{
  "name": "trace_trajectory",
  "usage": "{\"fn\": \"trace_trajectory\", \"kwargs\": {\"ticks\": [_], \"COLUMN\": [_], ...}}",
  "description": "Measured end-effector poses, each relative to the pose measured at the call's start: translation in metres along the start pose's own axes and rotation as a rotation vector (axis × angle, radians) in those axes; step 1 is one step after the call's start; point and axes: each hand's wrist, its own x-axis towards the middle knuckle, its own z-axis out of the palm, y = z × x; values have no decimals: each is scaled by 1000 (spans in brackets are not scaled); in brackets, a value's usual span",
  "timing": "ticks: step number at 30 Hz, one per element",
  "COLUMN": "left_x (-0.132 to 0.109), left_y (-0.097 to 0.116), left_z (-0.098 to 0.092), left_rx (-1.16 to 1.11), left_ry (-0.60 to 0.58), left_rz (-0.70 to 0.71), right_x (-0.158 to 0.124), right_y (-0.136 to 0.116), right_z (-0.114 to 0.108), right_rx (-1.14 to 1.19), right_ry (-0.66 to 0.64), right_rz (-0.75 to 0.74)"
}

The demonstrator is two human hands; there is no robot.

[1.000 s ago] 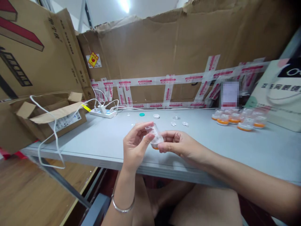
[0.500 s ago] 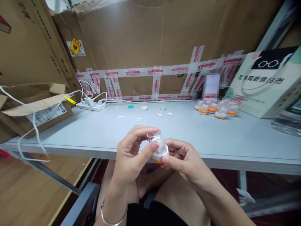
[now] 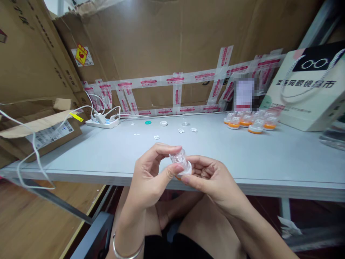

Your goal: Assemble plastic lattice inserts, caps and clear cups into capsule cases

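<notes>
Between both hands, just over the table's front edge, is a small clear contact lens case [image 3: 182,158] with a white collar and an orange base, tilted. My left hand [image 3: 155,172] grips the clear upper part between its thumb and fingers. The thumb and fingers of my right hand [image 3: 206,174] hold the white collar near the base. White lattice shapes show inside the clear part. Beyond my hands lie small parts: a green cap [image 3: 148,122], a white ring [image 3: 163,123], a clear cup [image 3: 185,123] and white lens holders [image 3: 181,131].
Several similar orange-based cases [image 3: 255,126] stand at the right, before a paper bag [image 3: 304,104]. A power strip [image 3: 104,123] with white cables and an open carton [image 3: 51,131] occupy the left. A large cardboard box [image 3: 161,43] walls the back of the table [image 3: 269,158].
The case has tilted slightly, and less of its orange base shows. Both hands keep nearly the same grip. The camera view has shifted a little.
</notes>
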Motion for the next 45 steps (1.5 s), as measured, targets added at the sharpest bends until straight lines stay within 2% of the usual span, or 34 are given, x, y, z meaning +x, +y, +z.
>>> {"fn": "trace_trajectory", "kwargs": {"ticks": [3,9,15,17,21,23,26,28,30,33,35,41,45], "left_x": [1,-3,-3,-3,-6,-8,-9,-10,-11,-12,-13,-14,-15], "left_y": [-2,-11,-13,-13,-15,-19,-25,-25,-23,-20,-21,-26,-24], "left_z": [-2,-3,4,5,7,9,10,9,8,7,8,11,12], "left_rx": [5,-277,-280,-334,-498,-529,-454,-429,-464,-541,-542,-371,-300], "left_ry": [-71,-182,8,8,-99,-89,52,104,72,-40,-53,162,235], "left_rz": [-32,-163,-105,-126,-204,-209,-135,-100,-130,-225,-216,-126,-125], "right_x": [0,1,1,1,1,0,0,1,1,0,-1,0,1], "right_y": [0,0,2,3,3,4,5,5,6,6,6,8,10], "right_z": [1,3,2,1,1,4,8,9,7,5,5,9,10], "right_rx": [70,126,53,54,65,53,30,29,46,71,74,56,51], "right_ry": [8,-43,-22,-54,-55,-35,-1,-7,-40,-66,-59,-72,-48], "right_rz": [37,73,42,43,54,38,3,0,17,45,41,33,33]}}
